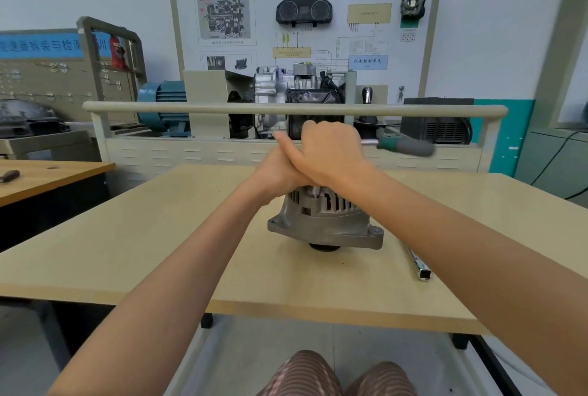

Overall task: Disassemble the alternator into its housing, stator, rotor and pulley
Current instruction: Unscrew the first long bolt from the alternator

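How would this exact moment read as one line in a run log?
step: loosening fastener atop alternator | right hand: grips ratchet | left hand: under right, grip unclear | spare extension bar: on table

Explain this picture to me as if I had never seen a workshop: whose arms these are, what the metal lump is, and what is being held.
The camera sits on a person's head, looking down at their own arms. On the table stands an alternator, a car's generator, pulley end down. The right hand grips a ratchet over its top; the left hand lies under the right, its grip hidden. A metal bar lies to the right. Behind is a gearbox training stand.
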`<state>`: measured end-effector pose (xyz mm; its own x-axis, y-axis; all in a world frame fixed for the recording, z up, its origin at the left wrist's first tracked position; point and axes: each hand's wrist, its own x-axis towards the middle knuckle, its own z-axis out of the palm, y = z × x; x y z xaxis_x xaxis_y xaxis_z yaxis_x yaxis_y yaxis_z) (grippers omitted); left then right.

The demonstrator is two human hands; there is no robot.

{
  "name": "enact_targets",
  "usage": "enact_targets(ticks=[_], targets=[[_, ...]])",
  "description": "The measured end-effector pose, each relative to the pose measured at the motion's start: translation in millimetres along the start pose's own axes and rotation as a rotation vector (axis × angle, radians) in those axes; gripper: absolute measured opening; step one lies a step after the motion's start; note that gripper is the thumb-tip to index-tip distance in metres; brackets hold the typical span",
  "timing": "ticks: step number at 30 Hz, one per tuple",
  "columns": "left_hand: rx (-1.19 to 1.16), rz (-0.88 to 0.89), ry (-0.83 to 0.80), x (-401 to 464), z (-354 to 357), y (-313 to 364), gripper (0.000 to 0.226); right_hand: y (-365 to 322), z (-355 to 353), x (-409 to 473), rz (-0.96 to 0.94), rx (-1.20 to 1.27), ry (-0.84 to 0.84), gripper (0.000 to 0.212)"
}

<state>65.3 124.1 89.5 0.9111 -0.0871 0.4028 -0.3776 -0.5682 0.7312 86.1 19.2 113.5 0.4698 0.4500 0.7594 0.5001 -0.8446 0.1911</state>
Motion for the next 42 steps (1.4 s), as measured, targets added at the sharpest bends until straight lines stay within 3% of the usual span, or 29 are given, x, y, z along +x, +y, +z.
enact_targets(ticks=[2, 5, 8, 11, 14, 17, 21, 23, 26, 33, 35, 37, 39, 42], targets=[[0.04, -0.005, 0.013, 1, 2, 0, 0.028, 1, -2, 2, 0.041, -0.117, -0.031, 0.069], [0.021, -0.02, 0.002, -4, 2, 2, 0.04, 6, 0, 3, -0.005, -0.017, -0.024, 0.065], [-0.045, 0.005, -0.05, -8, -3, -2, 0.024, 6, 1, 0, -0.063, 0.312, -0.036, 0.053], [-0.092, -0.027, -0.105, -8, -8, -6, 0.009, 7, 3, 0, -0.059, 0.7, -0.047, 0.054], [-0.078, -0.046, -0.109, -5, -9, -6, 0.005, 6, 2, -2, -0.027, 0.784, -0.013, 0.054], [-0.079, -0.016, -0.054, -4, -7, -3, 0.011, 3, 0, -3, -0.079, 0.611, 0.006, 0.05], [0.083, 0.024, 0.053, -2, 3, 1, 0.018, -8, -5, 2, 0.047, -0.039, -0.05, 0.066], [0.105, 0.02, 0.065, -2, 4, 0, 0.021, -11, -7, 3, 0.07, -0.085, -0.074, 0.07], [-0.012, 0.106, -0.008, -7, -1, -3, 0.016, -11, -5, 2, 0.022, 0.071, -0.045, 0.066], [-0.114, -0.034, -0.08, -9, -7, -8, 0.012, 11, 0, -2, 0.098, 0.821, -0.06, 0.056], [-0.107, -0.052, -0.074, -7, -6, -5, 0.015, 16, 0, -3, 0.121, 0.912, -0.065, 0.056], [-0.106, -0.055, -0.073, -6, -5, -2, 0.006, 14, 1, -3, 0.033, 0.74, -0.032, 0.053], [-0.092, -0.022, -0.038, -7, -3, 2, 0.016, 6, -1, -3, -0.051, 0.367, -0.033, 0.05], [-0.033, 0.018, 0.034, -9, 3, 7, 0.021, -7, -5, 4, 0.034, -0.088, -0.058, 0.066]])
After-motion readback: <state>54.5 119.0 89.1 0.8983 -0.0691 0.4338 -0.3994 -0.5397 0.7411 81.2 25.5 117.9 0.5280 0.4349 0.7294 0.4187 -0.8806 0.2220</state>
